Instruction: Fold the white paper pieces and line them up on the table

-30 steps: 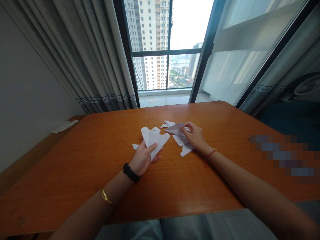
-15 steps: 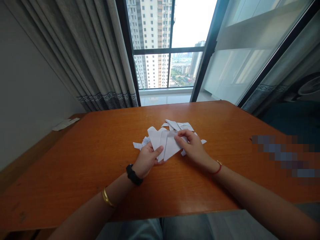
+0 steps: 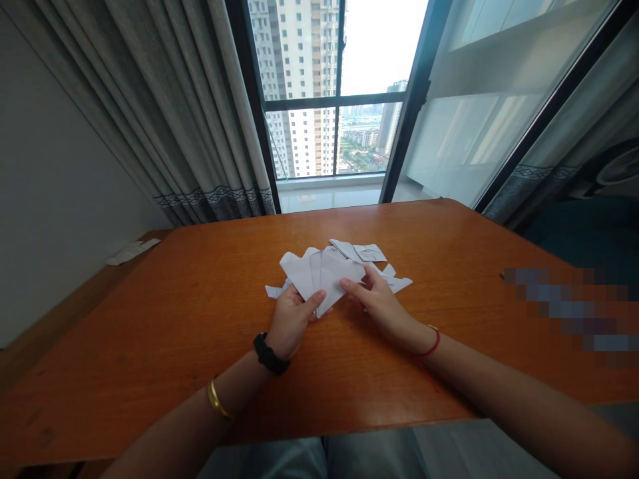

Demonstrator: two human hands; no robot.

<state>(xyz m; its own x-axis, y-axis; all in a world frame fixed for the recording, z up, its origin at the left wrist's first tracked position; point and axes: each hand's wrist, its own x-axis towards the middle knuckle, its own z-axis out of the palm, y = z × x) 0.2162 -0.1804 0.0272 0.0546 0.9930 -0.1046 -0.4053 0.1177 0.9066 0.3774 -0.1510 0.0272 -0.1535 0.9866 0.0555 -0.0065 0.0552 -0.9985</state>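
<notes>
My left grip [image 3: 293, 322] is closing narrowly on a spread bunch of folded papers [image 3: 335, 274], the thumb lying across the near face and the fingers mostly hiding beneath. My right grip [image 3: 384, 306] is holding the right side of that same bunch, its thumb pressing on the front of the nearest sheet and its forefinger touching the edge. The folded papers are fanning out between my two grips, above the middle of the brown tabletop [image 3: 174, 332], their narrow ends pointing toward me.

Behind the bunch and slightly right, more white pieces [image 3: 370, 253] are lying on the tabletop, partly overlapping. Another angular piece [image 3: 399, 284] is sticking out just beyond my right grip, and a small white end [image 3: 275, 291] is showing beside the left of the bunch; I cannot tell what shape it is having underneath.

On my left arm I am wearing a black watch [image 3: 270, 356] and a gold bangle [image 3: 215, 399]; on my right wrist, a red string bracelet [image 3: 433, 344]. A grey curtain [image 3: 200, 106] is hanging past the far left side, and a tall building [image 3: 302, 60] is showing through the window.
</notes>
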